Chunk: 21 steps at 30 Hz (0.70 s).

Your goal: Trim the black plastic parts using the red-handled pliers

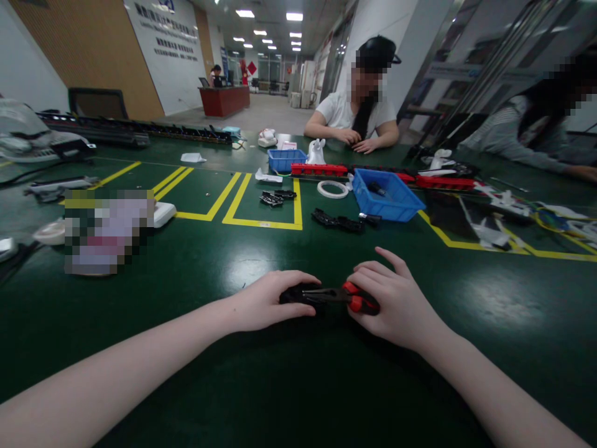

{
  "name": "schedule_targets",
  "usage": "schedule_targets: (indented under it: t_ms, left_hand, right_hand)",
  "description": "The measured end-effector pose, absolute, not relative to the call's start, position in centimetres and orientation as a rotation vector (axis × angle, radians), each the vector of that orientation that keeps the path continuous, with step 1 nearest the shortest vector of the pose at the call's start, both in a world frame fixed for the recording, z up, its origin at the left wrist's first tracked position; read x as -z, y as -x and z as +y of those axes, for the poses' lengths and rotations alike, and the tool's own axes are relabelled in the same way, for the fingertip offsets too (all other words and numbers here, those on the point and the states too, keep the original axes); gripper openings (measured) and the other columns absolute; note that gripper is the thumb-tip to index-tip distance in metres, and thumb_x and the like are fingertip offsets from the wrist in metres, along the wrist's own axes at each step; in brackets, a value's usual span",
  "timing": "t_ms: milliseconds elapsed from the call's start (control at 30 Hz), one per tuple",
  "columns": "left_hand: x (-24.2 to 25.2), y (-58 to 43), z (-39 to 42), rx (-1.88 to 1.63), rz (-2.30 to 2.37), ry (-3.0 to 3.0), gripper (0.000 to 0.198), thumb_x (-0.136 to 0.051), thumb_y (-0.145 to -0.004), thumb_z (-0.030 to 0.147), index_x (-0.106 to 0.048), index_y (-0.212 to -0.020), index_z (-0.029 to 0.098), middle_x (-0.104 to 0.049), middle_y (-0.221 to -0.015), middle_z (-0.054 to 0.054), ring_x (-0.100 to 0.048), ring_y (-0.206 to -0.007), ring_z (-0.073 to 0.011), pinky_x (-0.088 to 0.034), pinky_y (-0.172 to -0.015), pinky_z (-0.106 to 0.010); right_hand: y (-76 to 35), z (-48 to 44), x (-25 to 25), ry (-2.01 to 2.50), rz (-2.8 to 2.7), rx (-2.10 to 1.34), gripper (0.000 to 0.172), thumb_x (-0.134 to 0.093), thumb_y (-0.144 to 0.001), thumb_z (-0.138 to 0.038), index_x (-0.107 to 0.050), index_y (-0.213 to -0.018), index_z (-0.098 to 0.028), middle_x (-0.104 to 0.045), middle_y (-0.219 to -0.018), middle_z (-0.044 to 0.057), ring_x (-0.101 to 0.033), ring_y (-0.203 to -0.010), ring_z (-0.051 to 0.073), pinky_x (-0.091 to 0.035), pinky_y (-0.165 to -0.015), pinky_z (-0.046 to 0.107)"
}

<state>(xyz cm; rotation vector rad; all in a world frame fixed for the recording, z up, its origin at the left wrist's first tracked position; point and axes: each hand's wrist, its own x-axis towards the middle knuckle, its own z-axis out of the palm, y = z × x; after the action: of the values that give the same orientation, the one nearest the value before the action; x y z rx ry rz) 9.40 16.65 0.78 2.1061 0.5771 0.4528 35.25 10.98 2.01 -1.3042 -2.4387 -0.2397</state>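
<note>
My left hand (270,302) is closed around a small black part (295,295), whose exact kind I cannot make out. Red-and-black handled pliers (338,295) sit in my right hand (394,298), with its fingers bent about the grips and one finger raised. The long dark jaws point left and reach the black part at my left fingertips. Whether the jaws grip it is too small to tell. Both hands are just above the dark green table (298,386), close to each other.
Beyond my hands lie black parts (338,219), a blue bin (387,196), a smaller blue bin (286,160), a white tape roll (333,189) and red strips (319,169). Yellow tape (263,224) marks the table. A blurred-out phone-like object (109,233) lies left. Two people sit across and right.
</note>
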Motion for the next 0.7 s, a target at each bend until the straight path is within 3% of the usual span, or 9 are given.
schedule_targets:
  t_ms: [700]
  left_hand:
    - [-0.79,-9.38,16.69,-0.440,0.553,-2.126,0.043,-0.067,-0.090,0.031,-0.057,-0.130,0.022,-0.066,-0.123,-0.006,-0.062,-0.110,-0.0216,-0.049,-0.094,-0.035]
  right_hand:
    - [-34.81,10.68,-2.07,1.349,-2.465,0.180,0.013,-0.062,-0.074,-0.025,-0.062,-0.087,-0.023,-0.069,-0.084,0.003,-0.065,-0.088,0.023,-0.029,-0.112,0.054]
